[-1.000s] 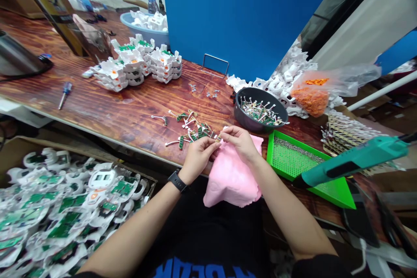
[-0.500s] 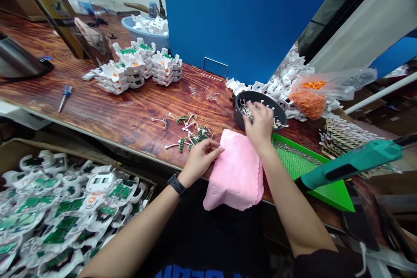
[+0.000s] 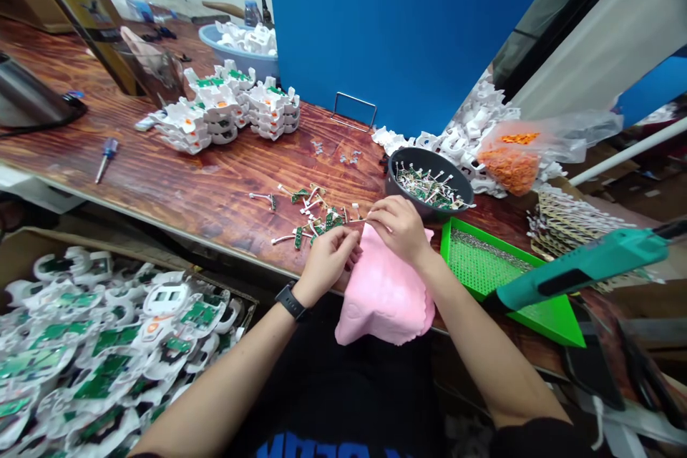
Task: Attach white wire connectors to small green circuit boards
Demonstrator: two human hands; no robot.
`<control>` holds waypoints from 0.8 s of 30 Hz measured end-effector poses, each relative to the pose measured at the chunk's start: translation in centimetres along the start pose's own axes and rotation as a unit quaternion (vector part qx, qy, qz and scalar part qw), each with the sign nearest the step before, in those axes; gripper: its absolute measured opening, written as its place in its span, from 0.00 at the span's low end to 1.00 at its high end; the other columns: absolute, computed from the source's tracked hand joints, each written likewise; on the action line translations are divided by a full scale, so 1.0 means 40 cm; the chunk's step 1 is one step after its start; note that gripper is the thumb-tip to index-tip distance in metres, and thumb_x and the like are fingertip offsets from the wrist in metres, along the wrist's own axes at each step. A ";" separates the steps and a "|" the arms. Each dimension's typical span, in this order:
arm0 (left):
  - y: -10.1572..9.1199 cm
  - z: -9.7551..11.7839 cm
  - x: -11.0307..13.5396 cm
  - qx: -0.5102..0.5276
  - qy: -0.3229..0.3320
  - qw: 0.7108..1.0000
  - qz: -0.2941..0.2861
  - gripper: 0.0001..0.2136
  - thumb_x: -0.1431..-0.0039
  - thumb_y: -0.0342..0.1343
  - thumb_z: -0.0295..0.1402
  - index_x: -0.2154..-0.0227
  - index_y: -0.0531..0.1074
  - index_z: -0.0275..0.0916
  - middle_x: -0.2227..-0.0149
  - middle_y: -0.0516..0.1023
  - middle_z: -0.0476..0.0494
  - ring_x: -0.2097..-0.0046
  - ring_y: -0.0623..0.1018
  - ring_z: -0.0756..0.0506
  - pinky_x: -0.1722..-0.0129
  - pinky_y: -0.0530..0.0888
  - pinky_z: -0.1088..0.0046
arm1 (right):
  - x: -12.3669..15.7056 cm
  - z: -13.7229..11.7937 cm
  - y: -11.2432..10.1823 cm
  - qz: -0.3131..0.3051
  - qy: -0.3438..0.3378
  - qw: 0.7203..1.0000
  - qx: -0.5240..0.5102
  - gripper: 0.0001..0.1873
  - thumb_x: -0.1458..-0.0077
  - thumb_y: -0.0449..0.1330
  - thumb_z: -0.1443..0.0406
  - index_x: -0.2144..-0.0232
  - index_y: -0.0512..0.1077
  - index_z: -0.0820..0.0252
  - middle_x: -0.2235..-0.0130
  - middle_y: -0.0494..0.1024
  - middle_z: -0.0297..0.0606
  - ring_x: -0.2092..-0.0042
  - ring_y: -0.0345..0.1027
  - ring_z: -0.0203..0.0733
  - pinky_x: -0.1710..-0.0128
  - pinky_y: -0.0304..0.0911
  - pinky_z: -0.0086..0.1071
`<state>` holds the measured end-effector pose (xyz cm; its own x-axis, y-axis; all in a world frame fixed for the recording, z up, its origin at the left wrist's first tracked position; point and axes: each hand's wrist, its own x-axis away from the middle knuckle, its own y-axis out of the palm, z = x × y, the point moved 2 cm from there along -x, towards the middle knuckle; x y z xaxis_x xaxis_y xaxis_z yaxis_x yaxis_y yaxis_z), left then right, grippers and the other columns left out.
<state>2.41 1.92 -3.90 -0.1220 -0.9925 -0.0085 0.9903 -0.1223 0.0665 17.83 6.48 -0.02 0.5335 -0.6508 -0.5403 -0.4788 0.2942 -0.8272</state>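
R hand (image 3: pixel 401 232) has come back from the dark bowl (image 3: pixel 424 157) since ½ sec ago, now at far edge of the pink cloth (image 3: pixel 383 293); L hand (image 3: pixel 328 257) + cloth abt same spot. R grip: thumb + fingers pressed tog., pinching a thin wired piece (image 3: pixel 356 220), free end poking out L-ward. L grip: fingers curled, tips close; can't tell if anything's btwn them.

Key relation: wired piece lies btwn R fingertips and the loose pile of wired boards (image 3: pixel 328 220), just beyond L fingertips. Long axis approx side to side, pointing from R grip twd pile. R hand nearer, since it has hold; L v. near, apparently no contact. Free end comes up against pile's R edge in view, can't tell if touching. Bowl's beyond R hand, slightly R, on the counter (image 3: pixel 215 186).
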 end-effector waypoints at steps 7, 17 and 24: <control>-0.009 -0.002 -0.011 0.103 -0.053 0.993 -0.021 0.20 0.45 0.49 0.48 0.76 0.68 0.34 0.80 0.74 0.45 0.82 0.71 0.52 0.85 0.66 0.78 | 0.050 -0.022 -0.013 0.021 -0.020 0.995 -0.090 0.08 0.45 0.55 0.66 0.67 0.76 0.54 0.67 0.78 0.40 0.62 0.68 0.41 0.62 0.58 0.36; -0.009 0.000 -0.008 0.054 -0.018 0.998 -0.020 0.13 0.47 0.55 0.41 0.70 0.69 0.34 0.75 0.76 0.46 0.78 0.72 0.53 0.78 0.70 0.78 | 0.032 -0.022 0.030 -0.031 0.275 0.818 -0.505 0.13 0.53 0.61 0.59 0.66 0.73 0.61 0.70 0.76 0.37 0.70 0.70 0.37 0.70 0.65 0.31; -0.004 -0.003 -0.006 0.027 -0.027 0.999 -0.029 0.13 0.48 0.55 0.42 0.71 0.70 0.35 0.77 0.75 0.48 0.78 0.72 0.52 0.77 0.69 0.77 | 0.031 -0.027 0.024 -0.033 0.246 0.841 -0.481 0.07 0.51 0.60 0.63 0.74 0.73 0.61 0.74 0.73 0.35 0.70 0.66 0.35 0.69 0.62 0.29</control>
<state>2.30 2.19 -4.03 -0.1831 -0.9823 0.0399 0.9768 -0.1772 0.1203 17.28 5.19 -1.32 0.3414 -0.9237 -0.1736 -0.9281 -0.3022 -0.2176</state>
